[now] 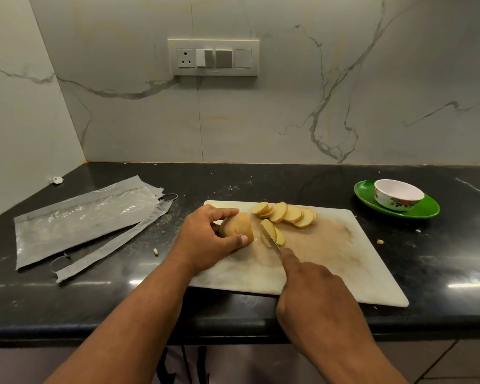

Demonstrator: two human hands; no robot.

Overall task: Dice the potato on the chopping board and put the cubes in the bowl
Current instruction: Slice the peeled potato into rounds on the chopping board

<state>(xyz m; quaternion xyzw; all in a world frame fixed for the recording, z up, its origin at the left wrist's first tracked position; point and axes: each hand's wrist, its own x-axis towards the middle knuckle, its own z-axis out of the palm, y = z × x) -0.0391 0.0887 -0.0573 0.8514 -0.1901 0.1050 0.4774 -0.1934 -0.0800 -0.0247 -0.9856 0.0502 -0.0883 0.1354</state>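
On chopping board [330, 245] — potato [237, 227] lengthwise left-right, cut face right | left hand [205, 239] grips it | right hand [313, 289] grips knife [270, 239]

The uncut end of the potato [236, 227] sits on the white chopping board [330, 259], skin on, cut face toward the right. Round slices [287, 214] fan along the far edge, two more just beside it. The white floral bowl [398, 194] stands upright, well right.
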